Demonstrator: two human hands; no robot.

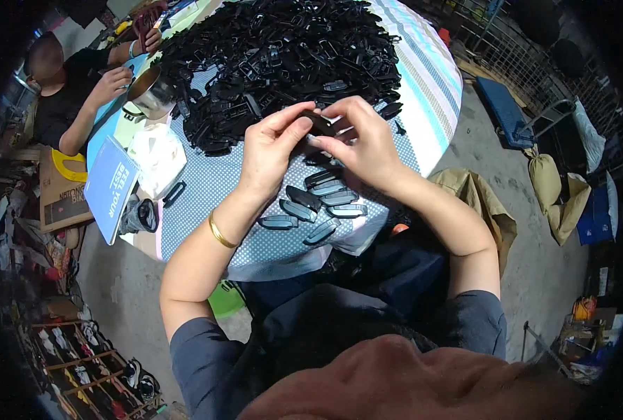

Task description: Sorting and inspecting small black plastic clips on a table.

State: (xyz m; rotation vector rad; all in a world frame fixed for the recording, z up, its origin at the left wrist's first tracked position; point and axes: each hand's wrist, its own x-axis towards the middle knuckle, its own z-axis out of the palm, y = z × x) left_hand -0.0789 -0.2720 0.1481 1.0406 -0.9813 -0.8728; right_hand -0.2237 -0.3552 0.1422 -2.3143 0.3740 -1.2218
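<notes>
Between the fingertips of both hands is a small black oblong plastic piece [320, 124]. My left hand [271, 145] pinches it from one side with thumb and forefinger. On the other side my right hand [365, 138] grips it with curled fingers. The fingers partly cover the piece, so its details are hidden. Just below the hands, several similar black pieces [299, 212] with glossy grey edges lie loosely grouped on the patterned tablecloth [255, 245]. Beyond my hands spreads a large heap of black plastic parts [283, 52].
To the left stand a metal pot [152, 91], a white plastic bag [159, 157] and a blue notebook [110, 189]. One black piece [174, 194] lies apart near the bag. A co-worker [70, 98] sits at the far left. A blue flatbed trolley [504, 112] stands right of the table.
</notes>
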